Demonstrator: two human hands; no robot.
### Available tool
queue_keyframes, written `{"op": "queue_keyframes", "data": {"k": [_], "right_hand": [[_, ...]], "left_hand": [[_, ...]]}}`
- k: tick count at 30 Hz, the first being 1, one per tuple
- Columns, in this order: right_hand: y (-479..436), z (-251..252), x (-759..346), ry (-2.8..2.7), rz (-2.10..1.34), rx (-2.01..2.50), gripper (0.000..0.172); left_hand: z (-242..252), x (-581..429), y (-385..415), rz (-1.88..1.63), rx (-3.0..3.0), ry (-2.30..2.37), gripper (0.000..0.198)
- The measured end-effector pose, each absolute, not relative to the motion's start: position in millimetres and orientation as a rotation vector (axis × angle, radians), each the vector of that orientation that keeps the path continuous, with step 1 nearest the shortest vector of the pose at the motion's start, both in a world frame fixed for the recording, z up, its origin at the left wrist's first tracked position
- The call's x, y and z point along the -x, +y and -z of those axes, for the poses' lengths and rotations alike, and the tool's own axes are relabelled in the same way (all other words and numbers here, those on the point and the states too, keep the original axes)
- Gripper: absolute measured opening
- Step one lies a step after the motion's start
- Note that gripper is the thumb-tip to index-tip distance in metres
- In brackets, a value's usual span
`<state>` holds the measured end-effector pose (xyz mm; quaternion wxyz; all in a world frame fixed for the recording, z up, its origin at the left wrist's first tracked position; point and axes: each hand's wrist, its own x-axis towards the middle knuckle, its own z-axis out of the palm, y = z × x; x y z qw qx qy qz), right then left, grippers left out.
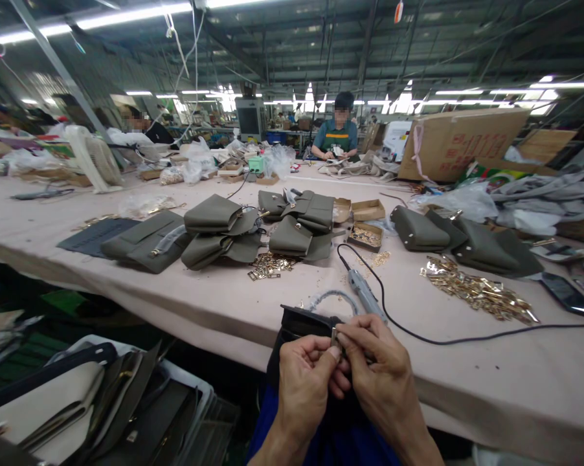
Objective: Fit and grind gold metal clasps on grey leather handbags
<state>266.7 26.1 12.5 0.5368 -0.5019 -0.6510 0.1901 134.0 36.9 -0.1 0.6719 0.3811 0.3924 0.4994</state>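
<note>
Both of my hands are close together at the table's front edge. Between the fingertips and thumb of my left hand point(304, 372) and those of my right hand point(382, 362) is a small metal fitting point(334, 334), pinched from both sides. Behind and under the hands lies a dark bag point(292, 321), its upper edge against the table; my fingers hide part of it. Just beyond, a grey electric screwdriver point(364, 292) rests on the cloth beside a wrapped ring-shaped handle point(333, 297).
Olive bags point(292, 236) stand in stacks along the table point(214, 304). Gold metal fittings point(476, 291) lie heaped at the right, near a phone point(571, 294). A black cord point(432, 341) crosses the cloth. Bottom left is a crate point(202, 385) of bag pieces. A co-worker point(338, 133) sits opposite.
</note>
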Motion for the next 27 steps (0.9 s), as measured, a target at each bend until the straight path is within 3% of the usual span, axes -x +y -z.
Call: {"op": "queue_keyframes", "data": {"k": [4, 9, 16, 20, 27], "right_hand": [[22, -4, -275, -1.787, -0.291, 1.097, 0.038], [21, 10, -281, -1.856, -0.067, 1.116, 0.044], [21, 6, -278, -1.884, -0.036, 1.129, 0.025], [22, -1, -283, -1.915, -0.154, 1.144, 0.027], [22, -8, -289, -1.872, -0.352, 1.118, 0.026]], "left_hand": [[0, -137, 33, -1.156, -0.804, 0.932, 0.038], [-9, -139, 30, -1.201, -0.792, 0.913, 0.033], [-18, -132, 26, -1.168, -0.991, 0.833, 0.031], [-16, -123, 30, -1.238, -1.443, 0.943, 0.019], [-25, -124, 44, -1.341, -2.012, 0.923, 0.024]]}}
